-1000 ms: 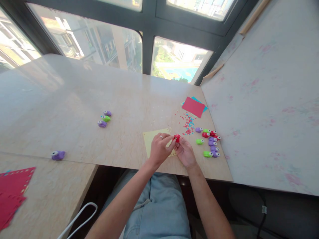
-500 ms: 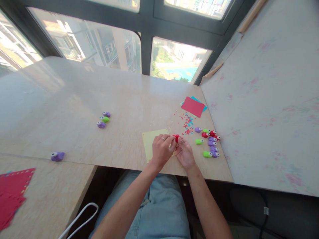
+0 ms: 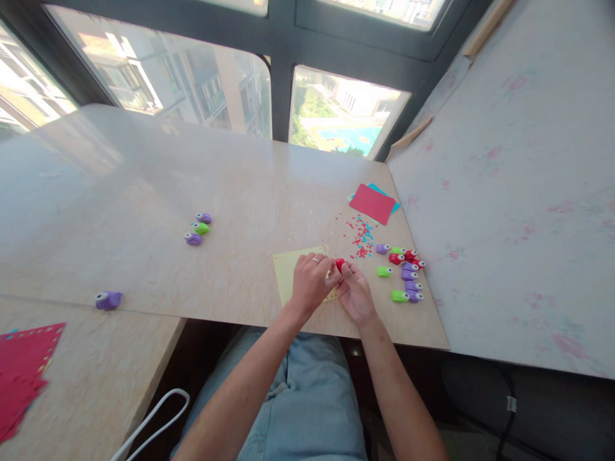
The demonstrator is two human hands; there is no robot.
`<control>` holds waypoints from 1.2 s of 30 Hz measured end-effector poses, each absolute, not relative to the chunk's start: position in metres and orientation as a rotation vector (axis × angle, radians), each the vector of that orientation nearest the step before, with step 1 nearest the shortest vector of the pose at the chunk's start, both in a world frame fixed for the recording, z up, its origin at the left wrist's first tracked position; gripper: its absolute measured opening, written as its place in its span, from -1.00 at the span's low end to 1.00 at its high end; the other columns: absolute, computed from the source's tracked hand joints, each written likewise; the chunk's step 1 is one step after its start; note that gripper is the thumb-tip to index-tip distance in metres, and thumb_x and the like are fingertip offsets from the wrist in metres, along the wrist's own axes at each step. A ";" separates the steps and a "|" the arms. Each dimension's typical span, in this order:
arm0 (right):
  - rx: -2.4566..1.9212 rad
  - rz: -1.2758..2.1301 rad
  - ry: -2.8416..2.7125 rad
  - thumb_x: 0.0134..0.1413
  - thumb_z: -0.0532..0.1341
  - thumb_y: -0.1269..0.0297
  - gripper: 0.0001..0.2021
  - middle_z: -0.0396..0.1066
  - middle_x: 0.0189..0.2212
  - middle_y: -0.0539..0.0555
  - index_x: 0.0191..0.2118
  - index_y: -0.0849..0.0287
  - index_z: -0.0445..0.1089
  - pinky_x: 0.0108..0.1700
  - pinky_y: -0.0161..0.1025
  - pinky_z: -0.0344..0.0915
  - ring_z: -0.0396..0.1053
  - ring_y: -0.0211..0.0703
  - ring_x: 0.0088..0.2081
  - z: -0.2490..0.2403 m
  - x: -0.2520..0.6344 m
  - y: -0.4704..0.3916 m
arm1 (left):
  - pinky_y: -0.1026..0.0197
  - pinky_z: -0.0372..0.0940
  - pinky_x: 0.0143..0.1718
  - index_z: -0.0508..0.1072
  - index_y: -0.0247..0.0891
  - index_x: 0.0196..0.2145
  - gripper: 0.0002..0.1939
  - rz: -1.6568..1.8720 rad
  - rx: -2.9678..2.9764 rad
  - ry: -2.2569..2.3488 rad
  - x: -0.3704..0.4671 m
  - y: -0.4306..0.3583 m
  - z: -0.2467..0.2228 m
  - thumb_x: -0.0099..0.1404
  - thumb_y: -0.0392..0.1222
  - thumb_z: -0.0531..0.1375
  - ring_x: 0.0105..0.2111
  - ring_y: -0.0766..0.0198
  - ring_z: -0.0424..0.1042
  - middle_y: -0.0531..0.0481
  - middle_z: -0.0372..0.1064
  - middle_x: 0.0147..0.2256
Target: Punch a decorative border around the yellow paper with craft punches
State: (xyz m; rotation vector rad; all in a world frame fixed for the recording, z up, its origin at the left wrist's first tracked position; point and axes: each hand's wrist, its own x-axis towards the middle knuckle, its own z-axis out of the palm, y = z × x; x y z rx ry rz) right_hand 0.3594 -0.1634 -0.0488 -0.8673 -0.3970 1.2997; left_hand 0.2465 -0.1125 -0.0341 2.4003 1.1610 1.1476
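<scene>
A small red punch [image 3: 340, 264] is held between my two hands, over the right part of a pale yellow sheet [image 3: 285, 274]. My left hand [image 3: 310, 278] has its fingers bent and closed at the punch's left side, with a ring on one finger. From the right, my right hand [image 3: 356, 294] grips the same punch with thumb and fingers. The sheet lies flat near the table's front edge, partly hidden under my hands. Small holes show near its edges.
Purple, green and red punches [image 3: 410, 276] stand at the right. Red and blue paper dots [image 3: 362, 237] lie below stacked coloured cards [image 3: 372, 204]. Several more punches [image 3: 193, 239] are at the left, one purple punch [image 3: 108, 300] apart. Red sheets [image 3: 24, 352] lie at the lower left.
The view has shifted very slightly. Both hands keep their grip on the red punch, and my left fingers have moved a little around it.
</scene>
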 end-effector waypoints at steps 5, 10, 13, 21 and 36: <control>-0.861 1.303 -0.409 -0.02 0.41 0.24 -0.81 0.51 -0.27 -0.05 -0.26 0.10 0.46 -0.19 -0.43 0.41 0.45 -0.34 -0.25 -0.049 0.360 -0.163 | 0.14 0.14 -0.26 0.48 -0.23 -0.43 -0.94 1.163 2.389 1.149 0.245 -0.115 -0.034 0.20 -0.30 0.21 -0.34 0.18 0.38 -0.03 0.47 -0.41; -0.868 1.302 -0.405 -0.02 0.42 0.22 -0.81 0.52 -0.28 -0.06 -0.26 0.08 0.47 -0.17 -0.40 0.43 0.45 -0.33 -0.26 -0.048 0.360 -0.163 | 0.13 0.17 -0.26 0.47 -0.25 -0.46 -0.93 1.192 2.323 1.164 0.242 -0.119 -0.030 0.18 -0.31 0.21 -0.35 0.18 0.38 -0.05 0.47 -0.43; -0.874 1.294 -0.378 -0.01 0.41 0.24 -0.83 0.52 -0.30 -0.06 -0.28 0.09 0.47 -0.20 -0.37 0.44 0.46 -0.32 -0.31 -0.047 0.361 -0.163 | 0.12 0.19 -0.23 0.46 -0.25 -0.46 -0.93 1.219 2.188 1.136 0.239 -0.121 -0.029 0.17 -0.32 0.20 -0.34 0.19 0.38 -0.05 0.47 -0.43; -0.921 1.320 -0.337 -0.05 0.43 0.22 -0.77 0.51 -0.37 -0.02 -0.27 0.14 0.46 -0.35 -0.43 0.40 0.44 -0.33 -0.38 -0.048 0.363 -0.164 | 0.28 0.24 -0.42 0.42 -0.29 -0.45 -0.88 1.099 0.756 1.028 0.202 -0.119 -0.019 0.09 -0.18 0.23 -0.49 0.36 0.36 -0.05 0.47 -0.40; -0.997 1.286 -0.386 -0.07 0.44 0.19 -0.77 0.48 -0.36 -0.02 -0.28 0.11 0.47 -0.37 -0.35 0.36 0.40 -0.30 -0.39 -0.047 0.362 -0.166 | 0.34 0.34 -0.43 0.36 -0.31 -0.56 -0.83 1.132 0.269 0.938 0.115 -0.131 -0.029 -0.04 -0.30 0.32 -0.47 0.38 0.43 -0.12 0.54 -0.34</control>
